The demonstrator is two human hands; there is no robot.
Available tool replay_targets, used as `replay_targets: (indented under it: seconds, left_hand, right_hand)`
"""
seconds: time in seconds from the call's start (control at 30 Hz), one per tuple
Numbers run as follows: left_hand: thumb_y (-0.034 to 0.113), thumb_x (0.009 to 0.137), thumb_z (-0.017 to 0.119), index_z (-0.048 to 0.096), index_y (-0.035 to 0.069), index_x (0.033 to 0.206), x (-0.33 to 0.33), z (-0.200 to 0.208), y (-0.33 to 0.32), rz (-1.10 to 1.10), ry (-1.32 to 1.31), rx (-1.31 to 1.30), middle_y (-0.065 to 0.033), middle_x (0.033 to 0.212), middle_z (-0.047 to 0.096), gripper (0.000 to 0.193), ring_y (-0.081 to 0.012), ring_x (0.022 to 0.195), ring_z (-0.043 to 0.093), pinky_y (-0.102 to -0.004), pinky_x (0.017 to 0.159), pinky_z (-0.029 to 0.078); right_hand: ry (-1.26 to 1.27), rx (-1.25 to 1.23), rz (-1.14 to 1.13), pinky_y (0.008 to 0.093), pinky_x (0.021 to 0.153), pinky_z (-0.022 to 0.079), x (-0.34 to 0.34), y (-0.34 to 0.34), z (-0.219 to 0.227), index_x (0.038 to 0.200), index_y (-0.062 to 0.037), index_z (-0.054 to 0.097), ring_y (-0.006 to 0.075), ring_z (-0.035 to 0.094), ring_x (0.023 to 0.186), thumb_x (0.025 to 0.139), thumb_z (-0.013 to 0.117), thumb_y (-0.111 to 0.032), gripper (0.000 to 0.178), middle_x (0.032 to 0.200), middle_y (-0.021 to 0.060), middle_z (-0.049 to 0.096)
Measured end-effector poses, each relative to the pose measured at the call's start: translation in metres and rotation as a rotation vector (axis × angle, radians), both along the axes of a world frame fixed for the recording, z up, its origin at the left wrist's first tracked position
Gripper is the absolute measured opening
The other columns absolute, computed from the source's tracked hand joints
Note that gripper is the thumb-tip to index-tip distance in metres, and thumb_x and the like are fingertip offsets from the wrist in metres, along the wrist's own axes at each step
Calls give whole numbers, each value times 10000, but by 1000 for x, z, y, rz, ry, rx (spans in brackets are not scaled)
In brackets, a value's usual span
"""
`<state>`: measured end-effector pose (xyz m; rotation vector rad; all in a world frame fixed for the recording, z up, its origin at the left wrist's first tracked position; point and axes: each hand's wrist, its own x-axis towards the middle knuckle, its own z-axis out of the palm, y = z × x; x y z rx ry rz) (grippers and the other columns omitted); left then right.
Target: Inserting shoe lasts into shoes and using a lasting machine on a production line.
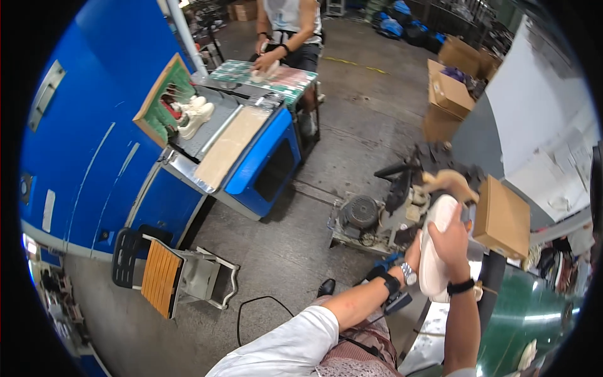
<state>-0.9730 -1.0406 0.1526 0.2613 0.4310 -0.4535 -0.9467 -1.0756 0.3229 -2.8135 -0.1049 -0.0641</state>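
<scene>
A pale cream shoe (433, 270) is held up in front of me on the right, with its long smooth sole turned toward my view. My right hand (450, 244) wraps round its right side, the fingers pointing away from me. Along its left side is my left hand (413, 252), gripping the shoe, with most of its fingers hidden behind it. Just beyond the shoe stands a machine with a grey motor (361, 213) and a curved tan part (451, 182).
A cardboard box (502, 217) sits right of my hands, near a green work surface (518, 314). Left are a wooden-slat chair (161, 276) and a blue machine (264, 169) carrying pale shoes (193, 118). Another person (292, 31) works at a small table (276, 78). A black cable (251, 300) crosses the floor.
</scene>
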Motion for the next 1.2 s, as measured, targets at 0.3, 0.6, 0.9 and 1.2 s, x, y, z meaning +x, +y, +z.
replay_targets:
  seconds: [0.3, 0.6, 0.9, 1.2]
  left_hand:
    - [741, 926, 331, 555, 5, 1295, -82, -28, 42, -436, -55, 194, -151, 1182, 647, 854, -205, 1034, 654, -405, 872, 548]
    - [690, 949, 384, 449, 30, 1425, -31, 50, 53, -224, -238, -325, -128, 1375, 560, 816, -233, 1209, 582, -371, 1023, 471]
    - [651, 920, 523, 501, 16, 1365, -40, 19, 24, -168, -200, -162, -123, 1283, 602, 776, -198, 1119, 599, -326, 985, 474]
    - [223, 960, 613, 534, -40, 1305, -131, -1, 154, -511, -292, 307, -128, 1221, 640, 441, -228, 1074, 640, -350, 942, 515]
  right_hand:
    - [-153, 120, 5, 481, 828, 464, -45, -2, -8, 1531, 7, 181, 427, 574, 981, 777, 742, -226, 968, 1095, 249, 558]
    - [-296, 127, -30, 494, 870, 474, -58, 6, -13, 1540, -14, 143, 448, 570, 1050, 738, 766, -194, 1032, 1161, 267, 540]
    - [-391, 241, -35, 483, 1072, 378, -87, 15, -7, 1546, -11, 81, 477, 401, 1324, 749, 732, -117, 1035, 1464, 319, 359]
    - [261, 1911, -518, 426, 1041, 433, -151, -43, -80, 1573, -122, -17, 308, 550, 1204, 972, 387, -622, 880, 1460, 253, 412]
